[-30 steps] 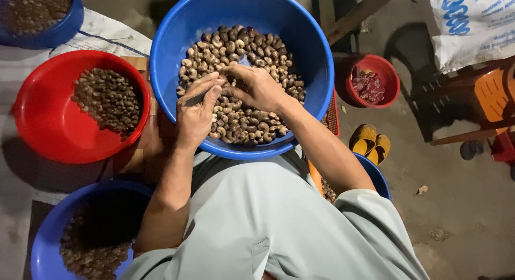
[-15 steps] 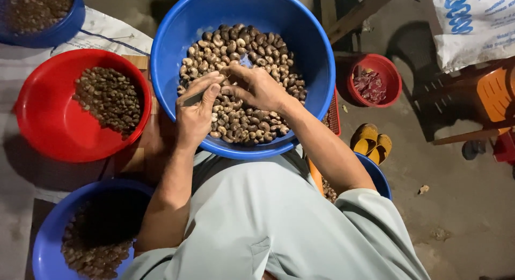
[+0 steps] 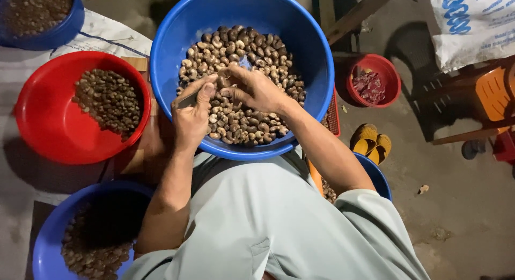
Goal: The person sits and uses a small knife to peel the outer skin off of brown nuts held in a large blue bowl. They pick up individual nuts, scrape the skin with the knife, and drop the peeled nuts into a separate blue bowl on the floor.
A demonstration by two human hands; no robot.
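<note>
Blue basin point(image 3: 322, 70) of nuts point(image 3: 252, 119) before us: our left hand point(image 3: 190, 116) and right hand point(image 3: 252, 89) close together, pinching one nut; small, hard, light, best gripped by fingertips.

1. Crowded over the big basin point(image 3: 161, 70): left hand point(image 3: 190, 116) and right hand point(image 3: 252, 89) close together above the nuts point(image 3: 241, 113), fingertips touching, no gap between.
2. Open nut surface toward the far rim, reachable from above.
3. Blocked on the left by the red bowl point(image 3: 32, 129), just beside the basin; wooden board point(image 3: 137, 62) in the narrow gap.
4. Blocked near left by a blue bowl point(image 3: 45, 242), close under the left forearm.
5. Blocked far left by another blue bowl point(image 3: 75, 22).
6. Hemmed on the right by a small red tub point(image 3: 394, 78), sandals point(image 3: 371, 143) and a half-hidden blue bowl point(image 3: 378, 178).
7. Bare floor point(image 3: 461, 205) open beyond the sandals.
</note>
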